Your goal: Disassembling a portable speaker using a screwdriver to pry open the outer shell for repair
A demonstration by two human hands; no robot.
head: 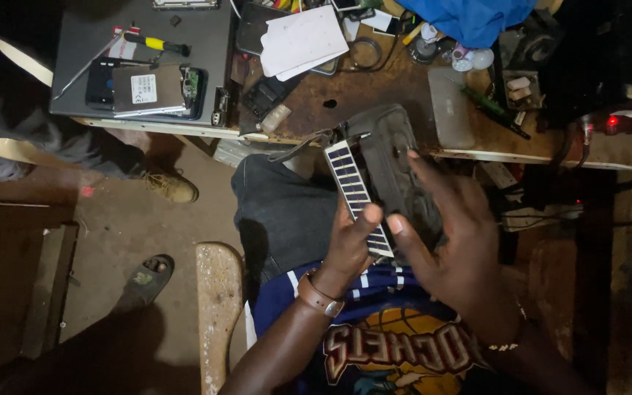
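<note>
Two hands on one dark device with a solar panel, held over your lap.

Your left hand (349, 245) grips the lower end from beneath, thumb pressed on the panel (358, 196); your right hand (451, 238) lies over the device (393, 164) with fingers (433, 179) spread along its side, thumb meeting the left thumb at the panel's edge. You look to be turning or inspecting the casing; any next move calls for a firm hold beneath. Behind, the tabletop (345, 95) carries a hard drive (148, 89) and papers (303, 40).
</note>
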